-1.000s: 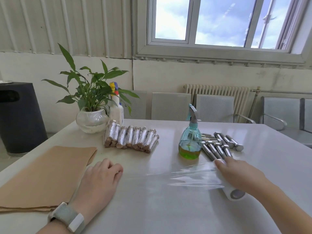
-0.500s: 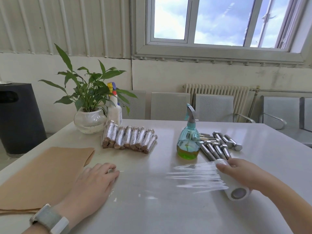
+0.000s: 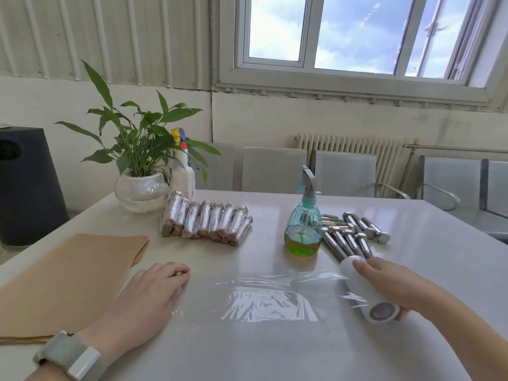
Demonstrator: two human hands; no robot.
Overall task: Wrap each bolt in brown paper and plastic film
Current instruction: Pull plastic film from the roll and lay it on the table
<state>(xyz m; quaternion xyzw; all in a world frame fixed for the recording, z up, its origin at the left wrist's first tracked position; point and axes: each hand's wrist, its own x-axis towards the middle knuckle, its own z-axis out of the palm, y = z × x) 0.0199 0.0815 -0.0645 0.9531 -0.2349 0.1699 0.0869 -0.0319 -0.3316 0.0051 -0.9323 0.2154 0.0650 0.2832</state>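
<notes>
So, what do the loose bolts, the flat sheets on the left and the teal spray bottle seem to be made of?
Loose bolts: apparently bare metal, probably steel; silvery, shiny, hex heads and threads visible.
Flat sheets: brown kraft-like paper, matte, without gloss.
Teal spray bottle: likely translucent tinted plastic, possibly glass; the green liquid shows through it.

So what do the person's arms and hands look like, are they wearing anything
Both forearms are bare, with no sleeves in view and no gloves. The left hand has a watch at the wrist, with a grey-green fabric band and a pale, whitish case. The right hand shows no ring, band or watch.
</notes>
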